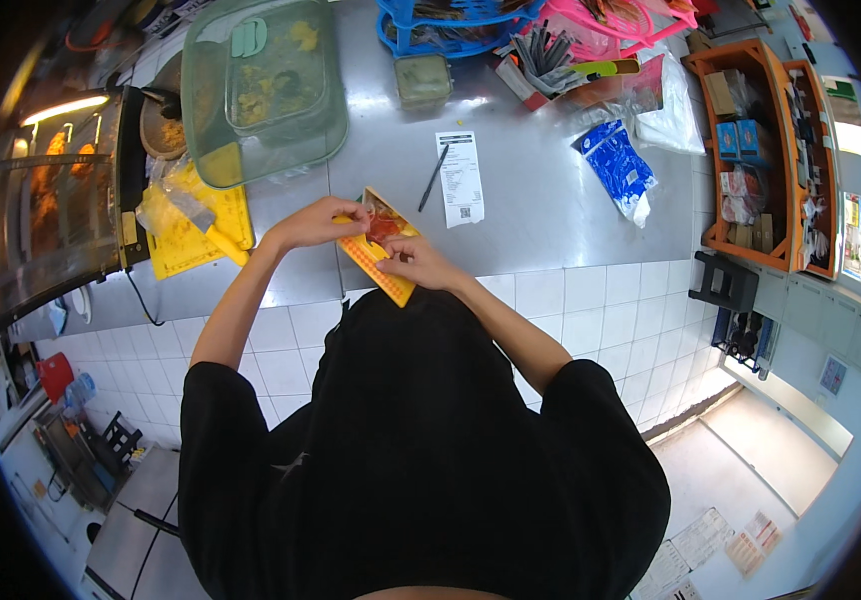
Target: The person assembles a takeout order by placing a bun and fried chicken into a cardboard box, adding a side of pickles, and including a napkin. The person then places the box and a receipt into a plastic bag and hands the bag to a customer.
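Note:
A flat yellow and red printed food packet (369, 264) slants across the near edge of the steel counter, close against my black shirt. My left hand (323, 222) pinches its upper left edge with bent fingers. Lower down, my right hand (419, 262) grips the packet's right side, thumb and fingers closed on it. Whether anything is inside the packet cannot be seen. Just beyond it, a black pen (433, 180) rests along the left side of a printed receipt (461, 178).
A green translucent tub (326, 120), a yellow board (176, 245) with a yellow-handled knife (226, 245) and a lit glass cabinet (61, 190) stand left. Blue packet (619, 165), small square container (423, 80), box of utensils (541, 70) and blue basket (451, 40) lie beyond; orange shelf (746, 255) right.

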Available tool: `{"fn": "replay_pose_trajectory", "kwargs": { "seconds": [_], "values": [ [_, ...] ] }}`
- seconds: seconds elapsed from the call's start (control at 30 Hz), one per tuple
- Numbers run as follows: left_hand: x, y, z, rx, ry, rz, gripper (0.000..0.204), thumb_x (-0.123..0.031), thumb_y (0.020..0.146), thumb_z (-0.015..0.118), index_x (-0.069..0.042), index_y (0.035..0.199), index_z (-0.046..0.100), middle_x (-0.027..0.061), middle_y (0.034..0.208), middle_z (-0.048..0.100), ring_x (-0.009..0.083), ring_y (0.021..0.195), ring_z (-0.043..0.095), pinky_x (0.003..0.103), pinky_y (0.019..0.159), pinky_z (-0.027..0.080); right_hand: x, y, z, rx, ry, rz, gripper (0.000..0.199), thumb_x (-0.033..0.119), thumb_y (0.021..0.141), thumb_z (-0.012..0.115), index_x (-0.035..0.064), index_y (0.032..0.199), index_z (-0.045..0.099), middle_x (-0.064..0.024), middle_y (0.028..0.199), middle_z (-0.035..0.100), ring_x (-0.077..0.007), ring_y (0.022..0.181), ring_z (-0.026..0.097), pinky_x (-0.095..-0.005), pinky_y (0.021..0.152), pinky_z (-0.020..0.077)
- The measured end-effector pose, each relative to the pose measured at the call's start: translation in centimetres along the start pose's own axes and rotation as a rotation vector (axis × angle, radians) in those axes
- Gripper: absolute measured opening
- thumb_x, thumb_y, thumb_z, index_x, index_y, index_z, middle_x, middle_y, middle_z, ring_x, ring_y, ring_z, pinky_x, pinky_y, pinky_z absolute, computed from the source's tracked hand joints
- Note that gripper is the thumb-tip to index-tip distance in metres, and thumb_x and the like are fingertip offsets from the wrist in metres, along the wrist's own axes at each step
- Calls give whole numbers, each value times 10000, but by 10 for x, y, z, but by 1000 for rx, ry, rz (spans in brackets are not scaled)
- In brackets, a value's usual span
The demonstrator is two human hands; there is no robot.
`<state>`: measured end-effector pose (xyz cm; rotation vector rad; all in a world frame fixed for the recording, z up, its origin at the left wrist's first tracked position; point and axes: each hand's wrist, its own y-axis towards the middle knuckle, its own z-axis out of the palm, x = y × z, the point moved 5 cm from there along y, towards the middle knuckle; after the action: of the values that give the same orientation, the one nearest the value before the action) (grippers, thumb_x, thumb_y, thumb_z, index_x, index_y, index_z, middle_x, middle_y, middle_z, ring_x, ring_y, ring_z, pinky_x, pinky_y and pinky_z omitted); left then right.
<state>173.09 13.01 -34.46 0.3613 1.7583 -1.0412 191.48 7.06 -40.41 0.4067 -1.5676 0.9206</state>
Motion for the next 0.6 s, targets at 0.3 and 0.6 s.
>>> {"fn": "replay_pose_trajectory", "kwargs": {
  "seconds": [0.3, 0.6],
  "values": [
    [19, -50, 46, -164, -61, 105, 250, -231, 976, 580, -23, 1059, 691, 64, 983, 690, 133, 921, 598, 298, 863, 476, 46, -75, -36, 32, -454, -108, 303, 328, 860, 726, 71, 998, 641, -115, 997, 642, -276, 968, 590, -390, 853, 475],
    [68, -47, 89, -160, -379, -353, 584, -472, 1038, 406, 23, 1291, 586, 142, 1370, 565, 231, 1269, 486, 336, 1104, 336, 48, -72, -64, -177, -555, -197, 600, 341, 757, 833, 66, 1223, 573, -131, 1151, 643, -303, 1112, 579, -420, 989, 438]
  ]
}}
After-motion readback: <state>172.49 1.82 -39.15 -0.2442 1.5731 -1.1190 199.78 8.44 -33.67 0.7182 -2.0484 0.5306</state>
